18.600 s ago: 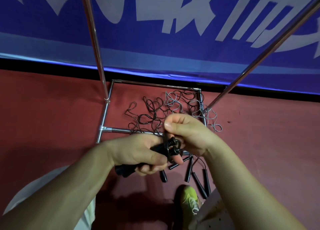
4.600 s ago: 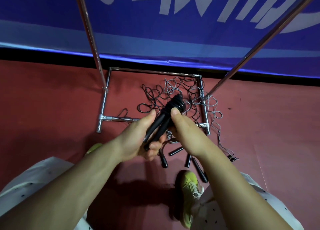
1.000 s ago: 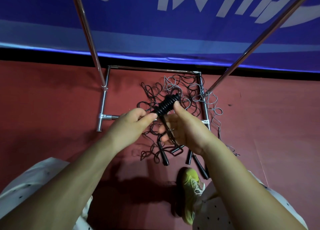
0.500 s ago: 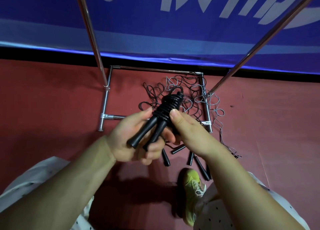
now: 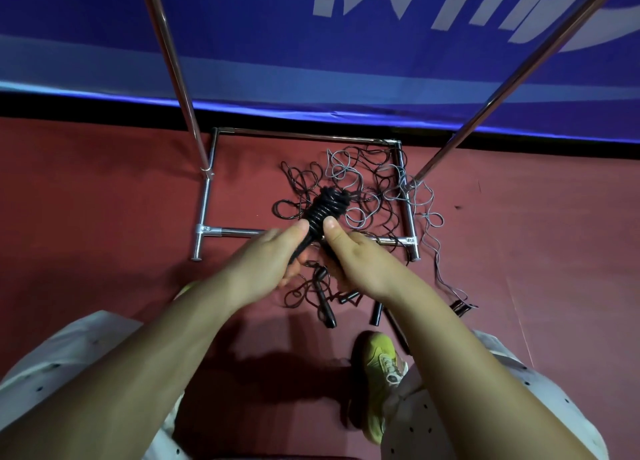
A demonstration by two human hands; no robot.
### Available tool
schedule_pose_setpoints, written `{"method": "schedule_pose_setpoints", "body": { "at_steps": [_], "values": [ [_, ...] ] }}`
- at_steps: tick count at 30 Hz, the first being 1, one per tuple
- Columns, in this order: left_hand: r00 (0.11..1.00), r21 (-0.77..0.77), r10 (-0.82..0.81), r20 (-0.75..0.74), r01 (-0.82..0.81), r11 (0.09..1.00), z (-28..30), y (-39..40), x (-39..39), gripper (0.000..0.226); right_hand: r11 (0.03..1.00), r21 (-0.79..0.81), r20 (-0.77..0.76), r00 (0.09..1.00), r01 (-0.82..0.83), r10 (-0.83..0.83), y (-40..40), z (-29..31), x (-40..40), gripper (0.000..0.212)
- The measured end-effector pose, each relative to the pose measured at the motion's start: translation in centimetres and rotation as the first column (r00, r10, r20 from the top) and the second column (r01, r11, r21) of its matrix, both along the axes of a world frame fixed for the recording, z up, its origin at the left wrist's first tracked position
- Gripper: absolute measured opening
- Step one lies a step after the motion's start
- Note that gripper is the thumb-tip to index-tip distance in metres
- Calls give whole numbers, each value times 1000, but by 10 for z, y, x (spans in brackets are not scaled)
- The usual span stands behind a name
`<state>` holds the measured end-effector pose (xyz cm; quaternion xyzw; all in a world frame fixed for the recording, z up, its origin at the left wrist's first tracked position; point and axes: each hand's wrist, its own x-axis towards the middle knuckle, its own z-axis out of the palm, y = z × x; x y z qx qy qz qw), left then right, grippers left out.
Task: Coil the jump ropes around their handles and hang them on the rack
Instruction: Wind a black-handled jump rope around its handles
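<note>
Now my left hand and right hand pinch the light, springy coiled rope by its stiff handles, thumbs pressing.

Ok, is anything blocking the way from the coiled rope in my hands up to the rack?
Nothing visible does. The coiled jump rope is held by the left hand and right hand between the rack's two poles, above the loose ropes on the floor. The hanging bar is out of frame.
</note>
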<state>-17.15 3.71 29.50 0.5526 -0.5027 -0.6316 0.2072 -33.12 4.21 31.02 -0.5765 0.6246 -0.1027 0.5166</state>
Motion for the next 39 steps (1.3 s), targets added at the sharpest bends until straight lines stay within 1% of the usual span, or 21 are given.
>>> {"method": "schedule_pose_setpoints", "body": {
  "at_steps": [2, 5, 9, 12, 14, 16, 19, 22, 25, 27, 29, 32, 34, 35, 36, 37, 38, 39],
  "values": [
    [998, -60, 22, 57, -19, 998, 0, -1, 2, 53, 997, 73, 57, 998, 37, -41, 1, 1, 1, 65],
    [994, -50, 84, 73, -81, 995, -2, -5, 3, 40, 1000, 7, 60, 998, 18, -19, 3, 0, 5, 66],
    [987, -43, 146, 68, -144, 989, -3, -10, 9, 37, 999, -38, 96, 995, 39, -35, 2, 3, 2, 71],
    [980, -24, 197, -8, -197, 980, 1, -11, 9, 27, 994, 27, 168, 980, 108, -111, -2, 1, -3, 74],
    [968, 6, 232, -92, -233, 973, 5, -10, 7, 17, 979, 115, 226, 955, 167, -189, -3, -2, -3, 71],
    [954, 60, 256, -156, -249, 967, 9, -9, 6, 17, 957, 211, 288, 922, 201, -257, -4, -5, -2, 70],
    [916, 207, 263, -302, -206, 956, 14, -8, 7, 20, 898, 400, 409, 840, 186, -356, -4, -3, -1, 65],
    [862, 313, 239, -448, -100, 944, 20, -7, 9, 23, 865, 492, 522, 762, 99, -384, -4, 1, -4, 60],
    [827, 356, 223, -516, -29, 934, 24, -8, 9, 28, 864, 497, 591, 696, 85, -408, -4, 2, -6, 49],
    [823, 366, 213, -526, -6, 930, 26, -9, 10, 33, 870, 485, 612, 678, 84, -407, -3, 3, -5, 34],
    [825, 362, 195, -530, 12, 932, 27, -9, 11, 38, 874, 478, 612, 682, 85, -401, -3, 4, -4, 27],
    [812, 387, 211, -545, 20, 922, 28, -9, 15, 39, 893, 439, 603, 706, 95, -371, -3, 5, -1, 26],
    [814, 401, 241, -528, -10, 916, 28, -11, 18, 34, 930, 340, 574, 752, 139, -323, -4, 7, 0, 25],
    [828, 405, 259, -497, -42, 913, 27, -12, 18, 31, 956, 247, 526, 806, 160, -271, -5, 7, 0, 27],
    [851, 400, 272, -448, -82, 913, 25, -12, 19, 29, 980, 117, 424, 885, 159, -194, -6, 8, 1, 30],
    [880, 376, 277, -385, -124, 918, 23, -12, 18, 27, 992, -40, 247, 963, 119, -106, -6, 9, 2, 32],
    [909, 329, 273, -316, -165, 930, 20, -12, 16, 25, 984, -177, 22, 999, 35, -32, -6, 8, 4, 31],
    [930, 271, 271, -249, -202, 941, 17, -12, 13, 23, 963, -261, -195, 981, -59, 8, -6, 7, 6, 30]
  ]
}}
